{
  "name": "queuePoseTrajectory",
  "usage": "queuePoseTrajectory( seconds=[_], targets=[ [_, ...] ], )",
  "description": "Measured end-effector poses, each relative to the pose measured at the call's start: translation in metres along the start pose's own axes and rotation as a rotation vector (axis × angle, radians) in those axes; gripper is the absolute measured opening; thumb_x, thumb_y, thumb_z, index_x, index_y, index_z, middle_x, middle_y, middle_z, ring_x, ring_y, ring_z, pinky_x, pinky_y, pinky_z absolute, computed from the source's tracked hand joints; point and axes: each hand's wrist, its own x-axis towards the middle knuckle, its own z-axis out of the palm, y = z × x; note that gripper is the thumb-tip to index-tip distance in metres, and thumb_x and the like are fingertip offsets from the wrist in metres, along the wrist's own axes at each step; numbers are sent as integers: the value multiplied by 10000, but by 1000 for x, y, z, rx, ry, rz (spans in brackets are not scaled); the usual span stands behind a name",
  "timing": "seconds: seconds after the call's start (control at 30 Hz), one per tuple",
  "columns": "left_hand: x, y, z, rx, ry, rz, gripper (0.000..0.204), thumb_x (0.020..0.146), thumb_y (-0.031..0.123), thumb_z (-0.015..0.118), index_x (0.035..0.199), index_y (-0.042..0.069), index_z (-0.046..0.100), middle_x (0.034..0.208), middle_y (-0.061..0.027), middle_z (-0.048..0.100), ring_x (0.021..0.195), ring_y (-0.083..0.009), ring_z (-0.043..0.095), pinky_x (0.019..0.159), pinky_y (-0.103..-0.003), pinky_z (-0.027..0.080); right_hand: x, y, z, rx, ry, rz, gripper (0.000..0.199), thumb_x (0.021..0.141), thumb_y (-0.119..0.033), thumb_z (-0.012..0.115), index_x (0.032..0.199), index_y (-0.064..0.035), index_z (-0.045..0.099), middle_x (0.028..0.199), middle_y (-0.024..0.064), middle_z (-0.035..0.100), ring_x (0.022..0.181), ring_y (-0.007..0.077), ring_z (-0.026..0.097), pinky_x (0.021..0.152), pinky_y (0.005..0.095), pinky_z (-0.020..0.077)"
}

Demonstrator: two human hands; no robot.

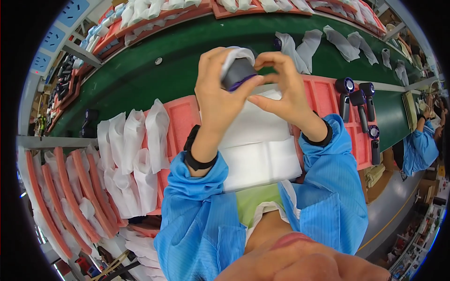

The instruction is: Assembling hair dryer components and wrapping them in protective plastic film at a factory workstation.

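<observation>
My left hand [214,86] is closed around a dark grey handheld fan [238,72] with a purple ring, raised over the bench. A white foam sleeve [240,53] covers part of the fan's top side. Beside it, my right hand [287,86] is open, its fingers curved and spread and the fingertips close to the fan; whether they touch it I cannot tell. Below my hands lies a stack of flat white foam sleeves [260,161]. To the right, several bare fans [346,96] with purple rings rest in a pink foam tray [318,96].
Wrapped fans [157,133] fill a pink tray at the left, beside a rack of upright pink trays [63,196]. Loose white sleeves [309,47] lie on the green bench [183,61]. More loaded trays [164,18] line the far side. Another person in blue [419,147] is at the right.
</observation>
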Motion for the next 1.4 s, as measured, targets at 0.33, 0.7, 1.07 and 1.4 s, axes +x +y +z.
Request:
queuePoseTrajectory(
  seconds=[0.33,0.7,1.07,1.4],
  targets=[
    [2,12,-8,31,261,-36,610,630,178,882,1151,73,584,1244,-105,475,1089,-247,523,884,-349,451,8,26,-21,-532,-78,-24,458,699,-42,724,1114,1,534,913,166,625,843,349,632,707,393,508],
    [4,13,-8,275,197,271,189,691,110,818,814,72,680,1216,-122,493,1122,-278,491,955,-403,381,2,11,-5,-592,-56,-13,342,774,-71,696,1070,-4,539,878,191,606,770,363,615,647,375,488],
    [3,1,-12,56,305,54,105,779,103,751,817,55,666,1093,-100,556,982,-230,559,839,-330,437,6,-3,-18,-288,-127,201,369,856,-167,695,1163,-12,562,938,55,626,809,97,578,697,290,470],
    [-27,-20,43,84,-330,-152,253,704,216,799,850,91,634,922,-98,580,847,-276,615,696,-364,490,62,140,-109,-1031,-75,357,507,837,-260,673,1230,30,535,1092,234,644,998,359,628,846,401,483]
  ],
)
